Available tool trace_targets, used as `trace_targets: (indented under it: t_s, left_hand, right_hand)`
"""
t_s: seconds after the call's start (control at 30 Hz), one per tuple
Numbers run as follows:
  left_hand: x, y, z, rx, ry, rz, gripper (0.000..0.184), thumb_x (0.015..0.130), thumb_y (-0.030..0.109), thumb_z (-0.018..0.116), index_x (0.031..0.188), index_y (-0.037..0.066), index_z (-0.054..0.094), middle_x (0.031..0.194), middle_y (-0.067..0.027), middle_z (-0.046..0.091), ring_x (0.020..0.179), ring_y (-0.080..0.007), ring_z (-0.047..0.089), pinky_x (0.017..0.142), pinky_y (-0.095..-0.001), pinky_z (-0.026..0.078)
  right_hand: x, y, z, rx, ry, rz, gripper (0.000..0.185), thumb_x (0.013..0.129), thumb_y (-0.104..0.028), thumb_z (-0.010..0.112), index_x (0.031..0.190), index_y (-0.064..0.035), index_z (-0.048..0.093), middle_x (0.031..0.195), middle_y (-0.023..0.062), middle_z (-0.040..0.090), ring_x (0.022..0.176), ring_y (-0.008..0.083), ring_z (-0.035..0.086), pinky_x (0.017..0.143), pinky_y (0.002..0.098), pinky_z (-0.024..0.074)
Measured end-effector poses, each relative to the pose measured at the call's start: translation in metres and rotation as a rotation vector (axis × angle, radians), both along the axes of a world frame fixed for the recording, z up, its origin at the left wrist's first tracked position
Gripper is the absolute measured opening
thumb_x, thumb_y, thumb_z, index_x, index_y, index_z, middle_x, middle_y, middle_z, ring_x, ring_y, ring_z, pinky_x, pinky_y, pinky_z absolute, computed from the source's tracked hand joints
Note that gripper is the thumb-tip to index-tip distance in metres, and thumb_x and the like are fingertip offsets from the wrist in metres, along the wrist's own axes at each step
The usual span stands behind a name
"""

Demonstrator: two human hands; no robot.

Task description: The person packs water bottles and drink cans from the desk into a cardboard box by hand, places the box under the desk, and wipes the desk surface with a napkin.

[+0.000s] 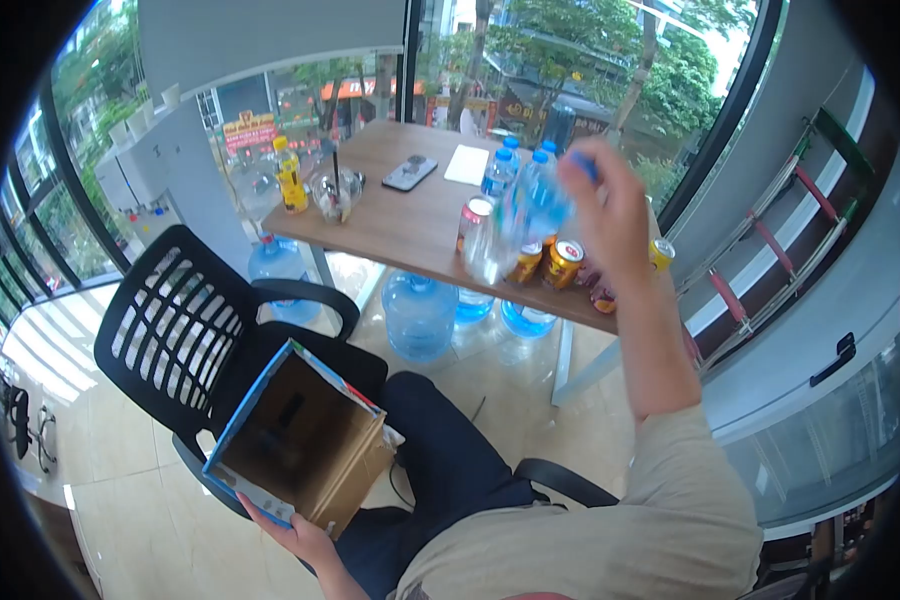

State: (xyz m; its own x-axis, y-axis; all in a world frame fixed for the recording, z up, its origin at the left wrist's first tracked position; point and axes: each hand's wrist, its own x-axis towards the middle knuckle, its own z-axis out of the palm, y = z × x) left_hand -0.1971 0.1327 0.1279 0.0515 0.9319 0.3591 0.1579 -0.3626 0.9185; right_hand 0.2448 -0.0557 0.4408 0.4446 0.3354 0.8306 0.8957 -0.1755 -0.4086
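Note:
My left hand [305, 543] grips the near edge of an open cardboard box [345, 465], which is tilted over my lap and the chair seat; its visible inside is dark, with nothing I can make out in it. Raised above the right end of the table, my right hand [605, 195] has its fingers closed round the blue cap of a clear plastic bottle [535, 205], blurred by motion. Below and behind this bottle stand other blue-capped bottles [498, 173], a pink-topped can [473, 218] and several yellow cans [563, 264].
On the wooden table [400, 225] are a yellow bottle [289, 178], a clear cup with a straw [336, 195], a phone [410, 172] and white paper [466, 164]. Large water bottles [419, 315] stand underneath. A black chair [180, 325] is at the left.

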Motion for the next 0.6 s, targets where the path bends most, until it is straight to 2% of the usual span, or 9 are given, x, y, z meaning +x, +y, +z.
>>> trace_targets:
  t_s: [0.07,0.1,0.13,0.3,0.4,0.47,0.5,0.57,0.6]
  left_hand:
    - [0.001,0.002,0.003,0.005,0.003,0.026,0.093,0.076,-0.013,0.039,0.167,0.004,0.033,0.17,-0.022,0.034,0.16,-0.0391,0.03,0.131,-0.0492,0.02]
    - [0.001,0.001,0.006,-0.008,0.027,0.049,0.091,0.077,-0.012,0.041,0.167,0.003,0.034,0.169,-0.0228,0.035,0.159,-0.0389,0.032,0.131,-0.0485,0.021]
    - [0.001,0.001,0.01,-0.022,-0.003,0.04,0.092,0.076,-0.013,0.041,0.167,0.003,0.034,0.169,-0.0227,0.035,0.158,-0.0385,0.032,0.131,-0.0483,0.021]
    - [0.006,0.002,0.01,0.014,0.009,0.017,0.085,0.084,-0.01,0.046,0.166,0.004,0.035,0.167,-0.0219,0.039,0.157,-0.0379,0.035,0.13,-0.0465,0.023]
    - [0.009,0.003,0.005,0.085,0.121,0.097,0.069,0.094,-0.003,0.055,0.161,0.002,0.042,0.161,-0.0218,0.048,0.152,-0.037,0.042,0.128,-0.0441,0.028]
    - [0.011,-0.002,0.012,0.049,0.246,0.081,0.075,0.087,-0.01,0.051,0.16,0.002,0.044,0.159,-0.0217,0.05,0.152,-0.0377,0.043,0.128,-0.0465,0.03]
    - [0.013,-0.002,0.012,0.069,0.251,0.087,0.082,0.081,-0.013,0.05,0.161,0.003,0.043,0.161,-0.0224,0.048,0.154,-0.0396,0.04,0.13,-0.0464,0.028]
    - [0.014,-0.003,0.021,0.071,0.094,-0.003,0.092,0.076,-0.019,0.045,0.164,0.003,0.038,0.17,-0.0234,0.035,0.162,-0.0387,0.026,0.133,-0.0456,0.02]
    - [0.016,0.0,0.013,0.086,0.113,0.012,0.096,0.073,-0.02,0.042,0.166,0.004,0.036,0.172,-0.0237,0.031,0.164,-0.038,0.022,0.134,-0.0454,0.017]
  right_hand:
    - [-0.036,-0.004,-0.032,-0.046,0.248,0.289,0.021,0.101,-0.025,0.076,0.108,-0.0059,0.071,0.093,0.0055,0.071,0.088,0.0135,0.068,0.079,0.0302,0.054]
    - [-0.054,-0.004,-0.05,-0.122,0.567,0.538,0.021,0.104,-0.026,0.073,0.111,-0.0065,0.07,0.1,0.0046,0.072,0.096,0.0128,0.069,0.086,0.0295,0.0548]
    - [-0.073,-0.001,-0.069,-0.216,0.573,0.643,0.023,0.106,-0.03,0.071,0.113,-0.0074,0.07,0.106,0.0035,0.073,0.1,0.013,0.069,0.092,0.0305,0.0546]
    - [-0.173,0.014,-0.164,-0.464,1.206,1.109,0.029,0.111,-0.034,0.062,0.113,-0.006,0.065,0.107,0.0038,0.076,0.1,0.0108,0.068,0.09,0.0308,0.0545]
    - [-0.218,0.011,-0.206,-0.48,1.537,1.341,0.029,0.113,-0.03,0.06,0.119,-0.0021,0.064,0.108,0.0073,0.075,0.104,0.0139,0.069,0.094,0.0324,0.0548]
    - [-0.238,0.005,-0.218,-0.411,1.805,1.391,0.029,0.113,-0.024,0.057,0.125,0.0018,0.061,0.113,0.0185,0.073,0.108,0.0285,0.074,0.099,0.0448,0.0596]
    - [-0.241,0.004,-0.236,-0.368,1.949,1.419,0.034,0.112,-0.024,0.058,0.133,0.0023,0.054,0.118,0.0245,0.07,0.107,0.0357,0.075,0.097,0.0505,0.0618]
    - [-0.262,0.002,-0.216,-0.27,2.245,1.381,0.057,0.105,-0.027,0.07,0.147,0.0006,0.045,0.122,0.0252,0.068,0.103,0.0358,0.076,0.093,0.0493,0.0632]
    - [-0.272,-0.004,-0.227,-0.544,2.184,1.356,0.092,0.094,-0.059,0.067,0.157,0.0011,0.035,0.126,0.0261,0.069,0.106,0.0335,0.075,0.095,0.0464,0.0615]
